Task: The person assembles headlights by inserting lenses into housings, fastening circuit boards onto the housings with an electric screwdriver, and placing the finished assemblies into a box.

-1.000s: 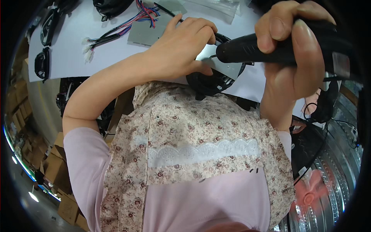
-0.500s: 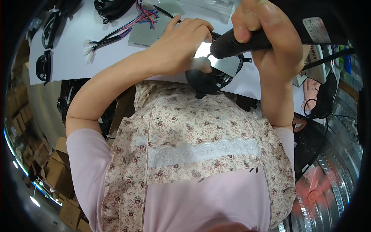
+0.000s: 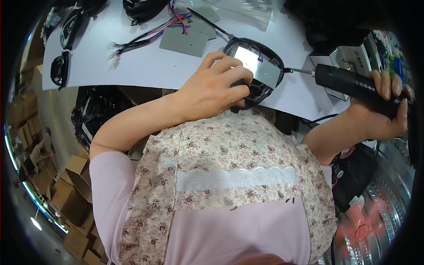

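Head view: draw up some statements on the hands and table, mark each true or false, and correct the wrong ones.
1. The right hand holds a black screwdriver. True.
2. The left hand is empty. False: the left hand holds the black housing.
3. The screwdriver's bit points toward the housing. True.
4. The loose wires end in red plugs. False: the wires end in white connectors.
5. Grey plates lie on the white table. True.

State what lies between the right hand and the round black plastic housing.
Head view: a black cylindrical screwdriver with a thin metal shaft, running from the right hand toward the housing.
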### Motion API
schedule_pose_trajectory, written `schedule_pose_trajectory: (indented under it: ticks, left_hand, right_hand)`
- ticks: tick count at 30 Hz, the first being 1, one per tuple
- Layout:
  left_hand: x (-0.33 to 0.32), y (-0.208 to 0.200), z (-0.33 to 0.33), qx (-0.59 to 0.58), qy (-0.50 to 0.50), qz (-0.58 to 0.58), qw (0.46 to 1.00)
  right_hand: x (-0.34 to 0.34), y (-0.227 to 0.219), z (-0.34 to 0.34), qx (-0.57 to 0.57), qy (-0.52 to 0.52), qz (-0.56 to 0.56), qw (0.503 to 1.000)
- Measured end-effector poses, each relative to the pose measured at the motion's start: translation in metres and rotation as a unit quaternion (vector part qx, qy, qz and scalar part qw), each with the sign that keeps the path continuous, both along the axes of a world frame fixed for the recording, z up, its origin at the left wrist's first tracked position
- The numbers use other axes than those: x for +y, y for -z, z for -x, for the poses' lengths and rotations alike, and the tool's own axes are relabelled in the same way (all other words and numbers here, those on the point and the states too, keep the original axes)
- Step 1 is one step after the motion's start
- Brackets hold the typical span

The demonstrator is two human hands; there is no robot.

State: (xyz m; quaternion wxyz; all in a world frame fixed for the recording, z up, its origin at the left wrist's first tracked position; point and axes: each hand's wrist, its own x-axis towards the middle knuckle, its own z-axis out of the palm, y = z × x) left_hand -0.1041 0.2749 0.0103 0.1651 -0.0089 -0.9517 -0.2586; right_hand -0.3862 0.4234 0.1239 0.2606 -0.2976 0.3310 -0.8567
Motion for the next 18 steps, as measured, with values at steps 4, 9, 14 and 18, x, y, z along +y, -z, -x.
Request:
schedule_pose_trajectory:
  ticks: [4, 9, 14, 18]
  left_hand:
    - [-0.015, -0.014, -0.009, 0.026, -0.081, -0.182, 0.980]
    - [-0.098, -0.005, -0.064, 0.201, -0.189, -0.705, 0.653]
    - [-0.157, -0.060, -0.210, 0.373, -0.060, -0.691, 0.616]
    - [-0.120, -0.088, -0.305, 0.506, -0.520, -0.296, 0.621]
  right_hand:
    - [0.011, -0.002, 0.019, -0.032, 0.063, 0.058, 0.996]
    - [-0.006, 0.016, 0.081, 0.041, 0.185, 0.060, 0.980]
    - [0.020, 0.038, 0.130, 0.101, 0.226, -0.032, 0.968]
    - [0.002, 0.051, 0.116, -0.025, 0.130, 0.019, 0.991]
